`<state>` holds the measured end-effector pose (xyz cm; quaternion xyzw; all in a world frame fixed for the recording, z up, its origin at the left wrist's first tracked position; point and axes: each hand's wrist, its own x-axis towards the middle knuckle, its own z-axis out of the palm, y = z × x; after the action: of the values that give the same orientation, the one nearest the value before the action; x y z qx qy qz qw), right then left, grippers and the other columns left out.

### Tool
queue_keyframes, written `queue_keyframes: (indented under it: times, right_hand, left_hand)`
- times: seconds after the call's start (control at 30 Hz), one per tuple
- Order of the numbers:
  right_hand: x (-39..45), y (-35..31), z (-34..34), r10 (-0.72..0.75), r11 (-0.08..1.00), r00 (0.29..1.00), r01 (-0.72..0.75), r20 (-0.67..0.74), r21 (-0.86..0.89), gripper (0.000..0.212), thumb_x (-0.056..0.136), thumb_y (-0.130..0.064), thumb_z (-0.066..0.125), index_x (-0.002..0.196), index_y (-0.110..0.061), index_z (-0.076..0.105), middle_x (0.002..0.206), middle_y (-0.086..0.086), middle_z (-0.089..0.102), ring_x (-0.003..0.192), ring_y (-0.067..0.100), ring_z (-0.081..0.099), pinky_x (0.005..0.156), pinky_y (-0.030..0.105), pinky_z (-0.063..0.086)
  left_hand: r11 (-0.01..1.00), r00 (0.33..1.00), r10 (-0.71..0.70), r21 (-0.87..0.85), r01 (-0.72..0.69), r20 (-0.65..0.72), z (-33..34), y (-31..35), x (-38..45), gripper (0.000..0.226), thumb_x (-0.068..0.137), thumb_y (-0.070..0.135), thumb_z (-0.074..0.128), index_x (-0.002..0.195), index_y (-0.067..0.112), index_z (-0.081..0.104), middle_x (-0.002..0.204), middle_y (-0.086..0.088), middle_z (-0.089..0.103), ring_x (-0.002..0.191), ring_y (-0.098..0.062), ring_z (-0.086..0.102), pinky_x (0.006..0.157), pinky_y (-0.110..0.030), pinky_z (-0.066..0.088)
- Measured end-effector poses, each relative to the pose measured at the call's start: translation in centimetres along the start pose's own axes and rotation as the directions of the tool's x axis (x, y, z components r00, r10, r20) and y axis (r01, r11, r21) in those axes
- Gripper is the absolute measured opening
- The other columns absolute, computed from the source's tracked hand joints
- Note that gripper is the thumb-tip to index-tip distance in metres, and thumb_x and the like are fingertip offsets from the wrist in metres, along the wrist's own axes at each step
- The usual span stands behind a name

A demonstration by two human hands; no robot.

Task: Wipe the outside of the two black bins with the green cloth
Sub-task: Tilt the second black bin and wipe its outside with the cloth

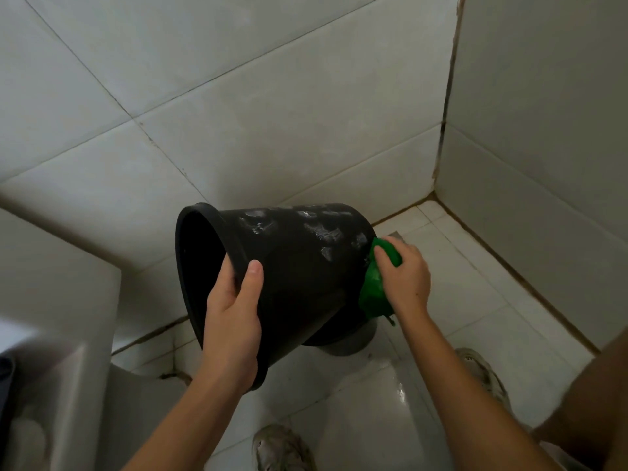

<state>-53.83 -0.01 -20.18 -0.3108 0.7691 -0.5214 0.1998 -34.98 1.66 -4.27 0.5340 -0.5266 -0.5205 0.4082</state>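
while tilted on its side above the floor: held off the ground, mouth turned to the left, base to the right
bin: black bin (292, 266), round and tapered, rolled rim, pale dried smears and streaks across the upper wall near the base end
writing: no brand, label or lettering readable anywhere on the black plastic or the cloth
left hand: left hand (234, 317) grips the rim at the near side, thumb lying flat on the outer wall, fingers hooked over the lip into the mouth
right hand: right hand (402, 273) holds the green cloth (373, 290), fingers curled round a bunched wad of it
cloth position: pressed against the base end of the bin, on the right, lower part hanging flat against the black wall, a loose thread or corner dangling beneath
under the bin: a grey rounded object (350, 341) just below the base end, mostly hidden, cannot tell what
floor: white floor tiles (475, 300) with dark stained grout, glossy patch near the feet
walls: pale wall tiles (238, 113) meeting in a corner at the right, brown discoloured joint along the corner
left edge: pale ceramic fixture (61, 283), blurred
feet: two worn light shoes (278, 447) at the bottom, bare knee at lower right
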Motion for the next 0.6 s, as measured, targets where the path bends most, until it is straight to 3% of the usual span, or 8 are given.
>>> queue_keyframes:
  times: [0.13,0.23,0.43,0.5,0.6]
  right_hand:
    - [-3.2,-1.3,1.4,-0.135,0.991,0.991,0.135,-0.003,0.007,0.028,0.092,-0.027,0.063,0.118,-0.019,0.065,0.104,0.000,0.057,0.086,0.010,0.050,0.067,0.011,0.032]
    - [-4.9,-1.1,1.6,-0.255,0.967,0.966,0.253,0.049,0.040,0.026,0.090,-0.026,0.063,0.114,-0.017,0.067,0.099,-0.005,0.055,0.084,0.010,0.053,0.067,0.010,0.034]
    - [-0.4,-0.1,0.4,0.053,0.998,0.998,-0.052,-0.044,0.022,0.031,0.094,-0.030,0.059,0.123,-0.021,0.063,0.116,0.003,0.059,0.097,0.014,0.052,0.076,0.023,0.033]
    - [-1.2,-0.8,0.4,0.001,1.000,0.999,-0.001,-0.045,0.003,0.030,0.093,-0.029,0.060,0.122,-0.021,0.064,0.110,-0.001,0.058,0.093,0.009,0.048,0.071,0.018,0.032]
    - [-4.3,-1.3,0.6,-0.199,0.979,0.980,0.199,0.015,0.036,0.027,0.091,-0.029,0.062,0.115,-0.018,0.067,0.100,-0.006,0.056,0.086,0.008,0.050,0.069,0.009,0.032]
  left_hand:
    - [1.000,1.000,0.001,-0.005,-0.001,-0.020,0.0,0.1,0.3,0.036,0.102,0.027,0.043,0.135,0.035,0.053,0.125,0.013,0.064,0.117,-0.014,0.061,0.103,-0.049,0.048]
    - [1.000,1.000,0.009,-0.004,-0.009,-0.014,0.0,0.3,0.2,0.036,0.101,0.025,0.043,0.135,0.034,0.053,0.123,0.012,0.066,0.115,-0.012,0.062,0.102,-0.047,0.049]
    - [1.000,1.000,0.008,-0.005,-0.008,0.015,0.2,0.2,-0.4,0.035,0.101,0.025,0.044,0.133,0.034,0.055,0.123,0.014,0.066,0.117,-0.011,0.061,0.105,-0.047,0.047]
    - [0.999,1.000,-0.001,-0.036,0.001,0.002,0.0,0.4,-0.2,0.033,0.101,0.025,0.044,0.129,0.035,0.057,0.121,0.013,0.067,0.115,-0.012,0.062,0.104,-0.047,0.047]
    - [0.999,1.000,0.000,-0.037,0.000,-0.008,-0.2,0.6,0.0,0.032,0.101,0.025,0.044,0.128,0.035,0.058,0.119,0.013,0.069,0.113,-0.012,0.064,0.102,-0.047,0.048]
